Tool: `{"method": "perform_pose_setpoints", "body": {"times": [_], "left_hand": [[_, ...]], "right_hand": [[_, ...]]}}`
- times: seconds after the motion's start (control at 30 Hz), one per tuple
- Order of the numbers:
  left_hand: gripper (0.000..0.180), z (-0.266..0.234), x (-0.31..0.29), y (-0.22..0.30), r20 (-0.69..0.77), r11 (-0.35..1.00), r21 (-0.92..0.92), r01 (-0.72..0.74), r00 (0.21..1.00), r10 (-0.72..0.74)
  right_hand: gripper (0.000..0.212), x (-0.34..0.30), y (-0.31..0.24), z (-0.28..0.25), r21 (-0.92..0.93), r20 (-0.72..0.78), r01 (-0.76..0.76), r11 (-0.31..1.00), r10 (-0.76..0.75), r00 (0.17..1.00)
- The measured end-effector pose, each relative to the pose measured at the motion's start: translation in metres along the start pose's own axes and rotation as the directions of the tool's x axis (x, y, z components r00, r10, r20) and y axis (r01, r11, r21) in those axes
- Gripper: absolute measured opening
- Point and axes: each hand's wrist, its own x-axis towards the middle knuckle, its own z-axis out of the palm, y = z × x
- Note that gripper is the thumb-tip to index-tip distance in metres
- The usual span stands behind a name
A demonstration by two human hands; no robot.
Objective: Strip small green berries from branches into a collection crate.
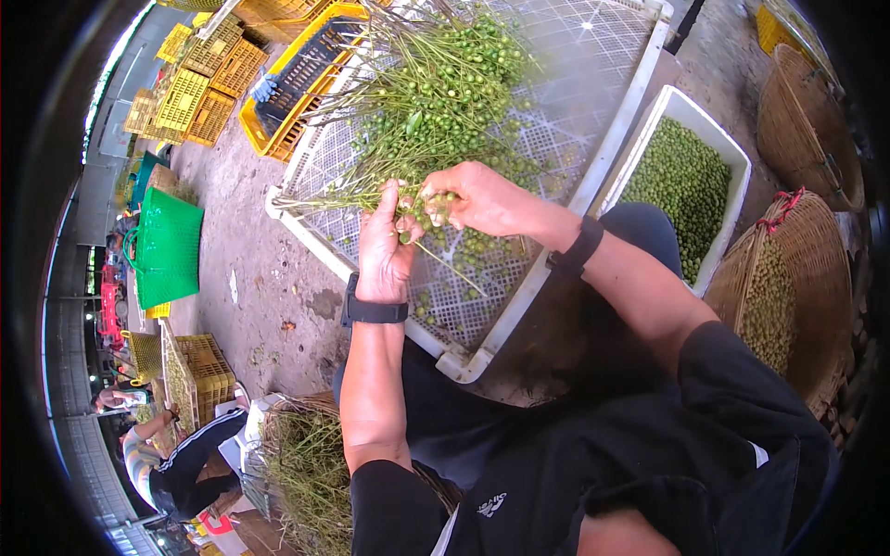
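A bunch of thin green stems with small round green fruits point(348, 196) lies in the grip of my left hand point(387, 243), its bare stem ends sticking out to the left. Close against it, my right hand point(473, 199) has its fingers curled around some of the fruits on the bunch. Under both hands is a white perforated plastic tray point(612, 148), scattered with loose green fruits point(477, 246). Beyond my hands a large heap of fruiting stems point(436, 93) covers the tray's far part. A single bare stem point(451, 269) slants down below my hands.
At my right stand a white box of loose green fruits point(681, 171) and wicker baskets point(797, 278). A yellow crate point(250, 130) touches the tray's far left. Stripped stems point(306, 463) fill a container at lower left. Farther left are a green basket point(171, 246) and a seated person point(185, 463).
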Motion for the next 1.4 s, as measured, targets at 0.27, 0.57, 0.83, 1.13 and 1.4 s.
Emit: {"method": "perform_pose_setpoints", "body": {"times": [0.27, 0.57, 0.83, 1.13, 1.4], "left_hand": [[0.019, -0.003, 0.002, 0.002, 0.016, 0.992, -0.120, 0.023, 1.000, -0.022], [0.015, 0.015, -0.017, 0.011, -0.019, 0.994, 0.070, -0.086, 0.996, 0.087], [0.013, 0.015, -0.009, 0.007, -0.048, 0.977, 0.090, -0.194, 0.979, 0.199], [0.017, 0.012, -0.010, 0.009, 0.025, 0.998, -0.015, -0.068, 0.997, 0.068], [0.019, 0.010, -0.004, 0.003, -0.076, 0.990, -0.104, -0.093, 0.993, 0.085]], "right_hand": [[0.011, 0.001, -0.003, 0.005, 0.520, 0.136, -0.295, 0.801, 0.264, 0.955], [0.013, -0.001, -0.005, -0.010, 0.445, 0.230, -0.320, 0.837, 0.239, 0.943], [0.019, 0.006, 0.011, 0.007, 0.076, -0.024, 0.132, 0.988, -0.130, 0.991], [0.011, 0.000, -0.001, -0.003, 0.547, 0.134, -0.221, 0.808, 0.176, 0.975], [0.011, 0.003, 0.007, 0.005, 0.664, 0.100, -0.244, 0.707, 0.240, 0.966]]}}
